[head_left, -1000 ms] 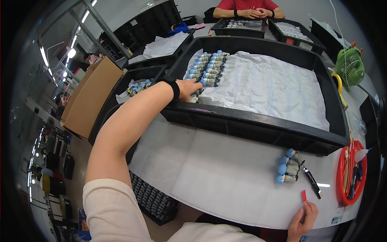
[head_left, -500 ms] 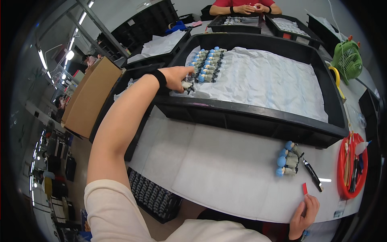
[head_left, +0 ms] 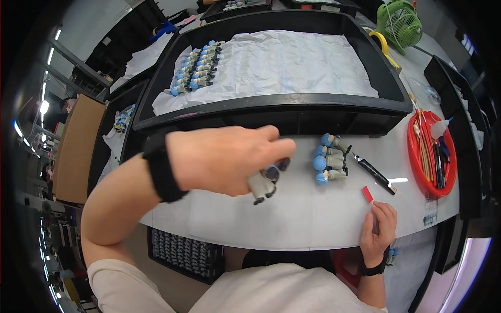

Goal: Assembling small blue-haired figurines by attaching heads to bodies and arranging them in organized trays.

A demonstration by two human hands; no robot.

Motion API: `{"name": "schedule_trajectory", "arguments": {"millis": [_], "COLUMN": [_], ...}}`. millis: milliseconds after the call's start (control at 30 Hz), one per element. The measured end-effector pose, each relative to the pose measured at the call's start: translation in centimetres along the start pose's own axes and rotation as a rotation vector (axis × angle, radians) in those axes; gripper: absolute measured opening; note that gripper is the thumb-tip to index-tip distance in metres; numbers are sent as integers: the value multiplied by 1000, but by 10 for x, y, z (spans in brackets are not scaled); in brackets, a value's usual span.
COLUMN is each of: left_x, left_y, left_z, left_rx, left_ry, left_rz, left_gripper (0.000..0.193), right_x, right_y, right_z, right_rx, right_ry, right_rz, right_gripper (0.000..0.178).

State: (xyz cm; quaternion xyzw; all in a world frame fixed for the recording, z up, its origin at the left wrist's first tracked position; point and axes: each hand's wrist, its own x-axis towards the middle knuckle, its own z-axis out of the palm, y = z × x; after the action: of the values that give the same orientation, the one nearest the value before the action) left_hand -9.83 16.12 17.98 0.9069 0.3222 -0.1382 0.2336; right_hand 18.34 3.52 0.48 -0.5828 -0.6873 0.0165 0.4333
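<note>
Head view: the white bench (head_left: 313, 219) has open surface between its curved near edge and the black tray (head_left: 271, 107) wall. The left hand (head_left: 224, 159) hovers over it, forearm reaching across, fingers (head_left: 279, 151) curled shut on a small grey figurine (head_left: 262, 185). Three blue-headed figurines (head_left: 329, 159) lie just beside. The right hand (head_left: 378, 229) rests at the near edge, fingers pinching a red strip (head_left: 368, 194).
</note>
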Motion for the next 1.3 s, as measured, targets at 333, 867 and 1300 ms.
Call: {"name": "schedule_trajectory", "arguments": {"millis": [333, 867, 1300], "left_x": [90, 21, 40], "left_y": [5, -230, -284], "left_z": [77, -68, -35], "left_rx": [218, 242, 350], "left_ry": [232, 176, 8], "left_rz": [-107, -538, -672], "left_gripper": [62, 72, 79], "right_x": [-17, 6, 12], "right_y": [5, -9, -13], "right_z": [-6, -7, -2], "right_rx": [3, -59, -103], "right_ry": [-5, -53, -126], "right_rz": [-2, -50, 44], "right_gripper": [19, 14, 13]}}
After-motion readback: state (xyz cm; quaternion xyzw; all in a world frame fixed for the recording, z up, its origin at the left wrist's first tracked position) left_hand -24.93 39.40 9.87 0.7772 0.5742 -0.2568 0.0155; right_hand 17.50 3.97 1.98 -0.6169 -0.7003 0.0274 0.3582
